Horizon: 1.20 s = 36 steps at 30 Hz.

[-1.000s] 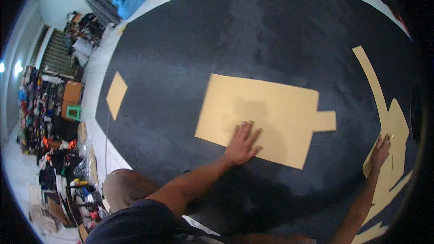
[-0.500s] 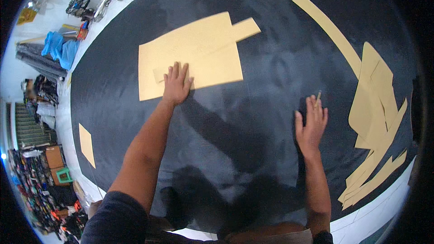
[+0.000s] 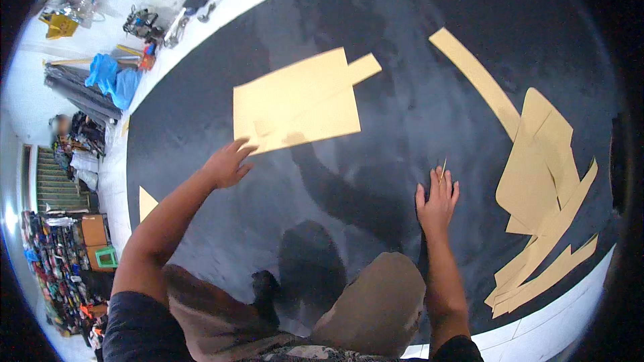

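Note:
My left hand [image 3: 228, 163] is open, fingers apart, at the lower left edge of a large tan paper pattern piece [image 3: 302, 97]. Whether it touches the paper or hovers just over it, I cannot tell. A small tan rectangle [image 3: 263, 127] lies on that piece, and a tan strip [image 3: 365, 68] sticks out at its far right side. My right hand [image 3: 437, 206] rests palm down on the black sheet [image 3: 382, 181] with a slim pen [image 3: 443, 169] held between its fingers. Both hands are apart from each other.
Several overlapping tan paper pieces [image 3: 537, 161] lie on the right, with a long tan strip [image 3: 469, 67] reaching away from them. Another tan piece [image 3: 146, 204] shows beside my left forearm. Blue plastic [image 3: 111, 80], rolls and stacked goods stand on the white floor to the left. My knees are at the near edge.
My left hand has come off the middle of the large pattern piece, moving left and nearer. The view has shifted, and my knees show now. My right hand still lies flat with the pen.

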Each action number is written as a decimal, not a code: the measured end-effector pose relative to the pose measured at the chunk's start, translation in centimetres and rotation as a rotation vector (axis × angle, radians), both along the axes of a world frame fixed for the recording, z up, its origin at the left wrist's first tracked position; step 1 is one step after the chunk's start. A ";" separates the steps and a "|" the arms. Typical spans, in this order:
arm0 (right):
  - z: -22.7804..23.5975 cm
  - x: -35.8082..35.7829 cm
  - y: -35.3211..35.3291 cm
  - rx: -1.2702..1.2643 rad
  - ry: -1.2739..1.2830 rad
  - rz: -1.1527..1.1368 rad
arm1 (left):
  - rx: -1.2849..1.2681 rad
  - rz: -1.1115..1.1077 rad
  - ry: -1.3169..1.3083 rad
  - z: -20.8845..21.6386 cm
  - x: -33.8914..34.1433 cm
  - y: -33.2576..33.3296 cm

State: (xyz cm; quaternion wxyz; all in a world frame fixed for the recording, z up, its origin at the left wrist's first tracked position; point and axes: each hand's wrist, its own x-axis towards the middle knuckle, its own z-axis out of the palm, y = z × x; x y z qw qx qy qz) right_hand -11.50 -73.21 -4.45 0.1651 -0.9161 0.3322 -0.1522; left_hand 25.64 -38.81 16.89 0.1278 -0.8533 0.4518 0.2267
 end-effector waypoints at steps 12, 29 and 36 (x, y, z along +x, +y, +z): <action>-0.1 0.0 0.1 -0.007 0.005 0.022 | 0.032 0.451 0.091 0.1 3.2 17.0; 12.4 22.5 -1.4 0.088 0.363 0.441 | -0.646 0.726 -0.254 -20.4 21.2 8.7; 18.1 26.9 -1.4 0.054 0.819 0.525 | -0.659 0.660 -0.386 -22.8 19.5 9.7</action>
